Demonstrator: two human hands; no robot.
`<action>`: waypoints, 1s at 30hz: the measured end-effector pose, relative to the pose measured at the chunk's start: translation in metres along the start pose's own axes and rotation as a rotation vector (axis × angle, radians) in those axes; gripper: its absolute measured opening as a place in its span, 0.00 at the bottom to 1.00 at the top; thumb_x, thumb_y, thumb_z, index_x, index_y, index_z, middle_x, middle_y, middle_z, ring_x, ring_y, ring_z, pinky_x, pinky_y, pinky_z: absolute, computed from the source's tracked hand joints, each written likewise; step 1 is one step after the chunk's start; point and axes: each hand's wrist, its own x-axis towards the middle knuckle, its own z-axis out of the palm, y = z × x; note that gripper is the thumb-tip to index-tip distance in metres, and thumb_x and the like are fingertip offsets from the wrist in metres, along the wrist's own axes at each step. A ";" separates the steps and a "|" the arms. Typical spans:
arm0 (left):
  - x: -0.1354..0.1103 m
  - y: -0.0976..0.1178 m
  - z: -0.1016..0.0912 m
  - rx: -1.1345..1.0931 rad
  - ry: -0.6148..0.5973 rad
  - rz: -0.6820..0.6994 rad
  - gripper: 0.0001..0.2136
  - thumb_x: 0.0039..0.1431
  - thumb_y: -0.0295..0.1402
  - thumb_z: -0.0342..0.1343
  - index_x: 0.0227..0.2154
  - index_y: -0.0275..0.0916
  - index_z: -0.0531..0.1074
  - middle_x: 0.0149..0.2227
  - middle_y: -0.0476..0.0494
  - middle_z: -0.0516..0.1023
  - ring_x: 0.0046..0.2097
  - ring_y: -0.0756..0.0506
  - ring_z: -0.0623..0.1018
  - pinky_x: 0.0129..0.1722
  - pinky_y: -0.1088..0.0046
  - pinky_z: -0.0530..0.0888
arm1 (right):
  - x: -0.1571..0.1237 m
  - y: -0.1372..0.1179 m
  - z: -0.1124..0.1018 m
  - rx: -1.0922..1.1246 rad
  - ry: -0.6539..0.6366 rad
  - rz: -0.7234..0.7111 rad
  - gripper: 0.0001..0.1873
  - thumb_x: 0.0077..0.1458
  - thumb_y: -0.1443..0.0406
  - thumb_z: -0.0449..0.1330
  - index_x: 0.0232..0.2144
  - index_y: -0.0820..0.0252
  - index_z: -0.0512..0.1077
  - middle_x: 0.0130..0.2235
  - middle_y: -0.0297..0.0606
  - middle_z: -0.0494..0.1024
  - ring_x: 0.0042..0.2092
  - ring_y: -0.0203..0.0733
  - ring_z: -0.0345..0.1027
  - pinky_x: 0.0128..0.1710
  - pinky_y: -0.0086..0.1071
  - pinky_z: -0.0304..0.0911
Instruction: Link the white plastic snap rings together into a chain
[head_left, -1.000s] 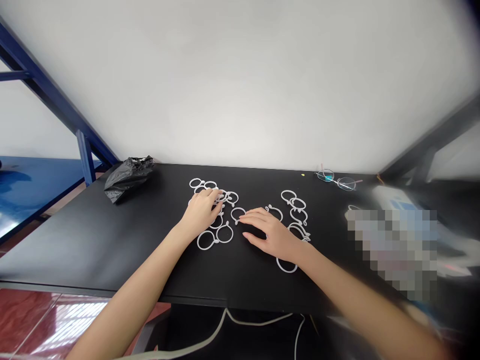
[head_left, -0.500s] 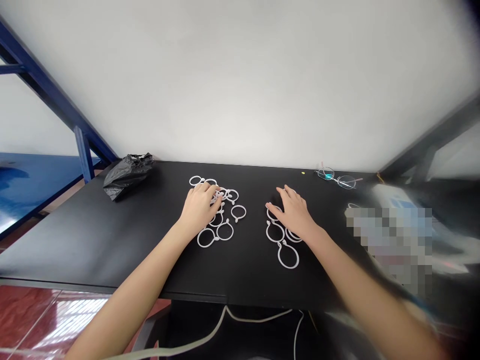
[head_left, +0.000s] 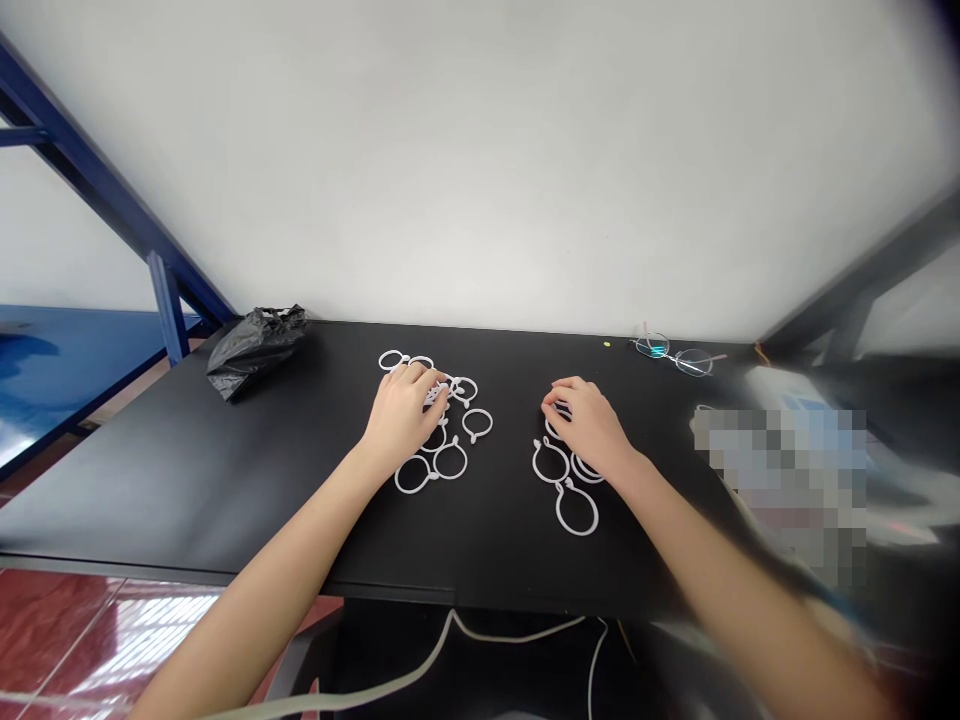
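on the matte black tabletop (head_left: pixel 187 470) thin white plastic rings, each a hoop with a small knob at its join, lie in two groups, and the sorting looks partway through as a judgement: the left cluster of white rings (head_left: pixel 442 440) holds the greater number and lies loosely overlapped, while the right group of white rings (head_left: pixel 566 480) is smaller and more strung out toward six o'clock, so a good share appears left to handle. the left hand (head_left: pixel 401 420) rests palm down on the left cluster, fingers loosely curled with the tips touching rings at its one o'clock edge; whether it pinches one cannot be told. the right hand (head_left: pixel 589 425) sits at the twelve o'clock end of the right group, fingers bent and drawn together over the topmost rings, seemingly closing on one, though the grip is hidden by the knuckles. the rings look smooth, light and stiff, bright against the dull surface. at ten o'clock of the left hand lies a crumpled glossy black plastic bag (head_left: pixel 255 345), and at two o'clock of the right hand a pair of thin-rimmed round spectacles (head_left: pixel 675 355) near the pale wall (head_left: pixel 487 150).
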 end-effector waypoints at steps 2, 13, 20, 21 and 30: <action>0.000 0.000 0.001 -0.005 0.004 0.007 0.08 0.64 0.32 0.50 0.39 0.39 0.73 0.38 0.43 0.76 0.42 0.42 0.74 0.43 0.64 0.68 | -0.001 0.000 0.000 0.030 0.012 -0.001 0.09 0.58 0.67 0.56 0.29 0.57 0.75 0.47 0.39 0.74 0.46 0.48 0.67 0.41 0.39 0.63; -0.001 0.006 0.001 -0.068 0.005 0.054 0.06 0.64 0.31 0.50 0.37 0.38 0.72 0.37 0.44 0.76 0.41 0.43 0.74 0.43 0.63 0.68 | 0.001 0.000 0.002 0.080 -0.020 0.025 0.05 0.55 0.66 0.59 0.28 0.56 0.73 0.40 0.36 0.75 0.45 0.48 0.67 0.41 0.40 0.63; -0.001 0.007 0.001 -0.128 0.007 0.073 0.06 0.64 0.31 0.50 0.35 0.39 0.71 0.37 0.44 0.76 0.40 0.43 0.74 0.44 0.63 0.68 | 0.001 0.002 0.002 0.167 0.048 -0.003 0.03 0.54 0.67 0.59 0.29 0.57 0.74 0.36 0.36 0.74 0.39 0.43 0.70 0.38 0.36 0.64; -0.001 0.007 0.001 -0.134 0.008 0.075 0.06 0.64 0.31 0.50 0.35 0.39 0.71 0.37 0.44 0.76 0.40 0.43 0.74 0.44 0.63 0.68 | 0.002 0.002 0.002 0.186 0.077 -0.013 0.03 0.53 0.67 0.60 0.28 0.57 0.74 0.35 0.35 0.74 0.38 0.42 0.70 0.38 0.36 0.64; -0.001 0.019 -0.003 -0.375 0.119 0.125 0.06 0.63 0.30 0.51 0.37 0.40 0.73 0.33 0.46 0.76 0.37 0.46 0.74 0.41 0.66 0.71 | 0.000 -0.007 -0.005 0.318 0.448 -0.147 0.05 0.54 0.64 0.61 0.34 0.58 0.75 0.33 0.36 0.73 0.29 0.36 0.64 0.30 0.31 0.64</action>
